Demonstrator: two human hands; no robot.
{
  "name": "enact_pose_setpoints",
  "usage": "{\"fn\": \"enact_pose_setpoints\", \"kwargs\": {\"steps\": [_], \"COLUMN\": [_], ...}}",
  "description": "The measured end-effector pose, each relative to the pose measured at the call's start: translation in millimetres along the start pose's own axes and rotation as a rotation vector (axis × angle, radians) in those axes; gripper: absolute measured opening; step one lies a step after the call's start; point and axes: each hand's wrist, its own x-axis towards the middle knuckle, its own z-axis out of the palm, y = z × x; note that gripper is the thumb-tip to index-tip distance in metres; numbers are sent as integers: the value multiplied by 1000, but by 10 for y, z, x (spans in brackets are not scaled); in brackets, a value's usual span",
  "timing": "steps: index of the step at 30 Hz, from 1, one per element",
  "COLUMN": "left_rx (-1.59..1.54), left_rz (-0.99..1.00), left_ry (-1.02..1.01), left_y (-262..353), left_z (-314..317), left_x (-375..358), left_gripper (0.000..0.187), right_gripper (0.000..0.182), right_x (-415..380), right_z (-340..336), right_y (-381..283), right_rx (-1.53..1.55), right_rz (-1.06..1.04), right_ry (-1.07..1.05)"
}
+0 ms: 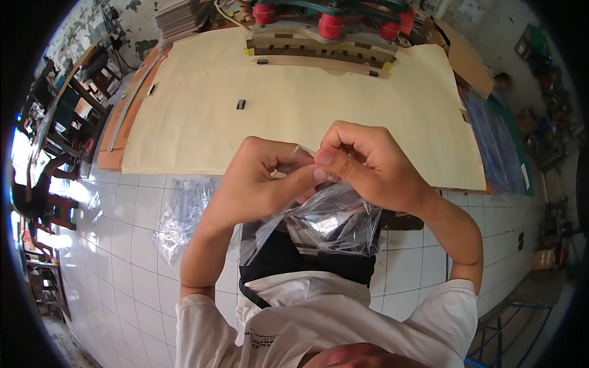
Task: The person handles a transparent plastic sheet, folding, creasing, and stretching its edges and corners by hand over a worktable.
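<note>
Plastic bag (pixel 334 221), clear and crinkled, hangs from my two hands in front of my chest, above the white tiled floor (pixel 123 245). It is thin and see-through, with bright glare streaks across its creases, and through it I can make out the dark cloth (pixel 276 257) behind it. Its top edge is bunched up between my fingers, and the rest sags down loose and wrinkled toward my white shirt (pixel 343 319).

My left hand (pixel 261 184) is curled, thumb stretched across to the right, pinching the upper rim of the bag. My right hand (pixel 368 162) is curled too, its thumb pressed right against the left thumb, pinching the same rim from the other side. Both hands touch at the thumbs, so the bag's mouth is caught between them; I cannot tell whether the mouth is parted or closed.

Just beyond my hands lies a pale wooden board (pixel 294 104) on the floor, its near edge running behind my knuckles. A small dark block (pixel 240 104) sits on the board, well apart from my hands. At the board's far edge stands a wooden frame with red knobs (pixel 331 26). A pile of more clear bags (pixel 181 214) lies on the tiles beside my left forearm.
</note>
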Motion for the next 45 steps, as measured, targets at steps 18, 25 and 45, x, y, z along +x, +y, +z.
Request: {"fn": "enact_pose_setpoints", "kwargs": {"steps": [18, 25, 45], "left_rx": [-29, 33, -9], "left_rz": [118, 167, 356], "left_ry": [216, 302, 468], "left_y": [168, 248, 64], "left_z": [-312, -464, -831], "left_x": [-156, -282, -465], "left_gripper": [15, 20, 19], "right_gripper": [15, 12, 24], "right_x": [-206, -423, -780], "right_z": [-140, -234, -319], "right_y": [294, 539, 276], "right_rx": [-157, -174, 265], "right_rz": [-12, 31, -4], "right_ry": [-46, -64, 312]}}
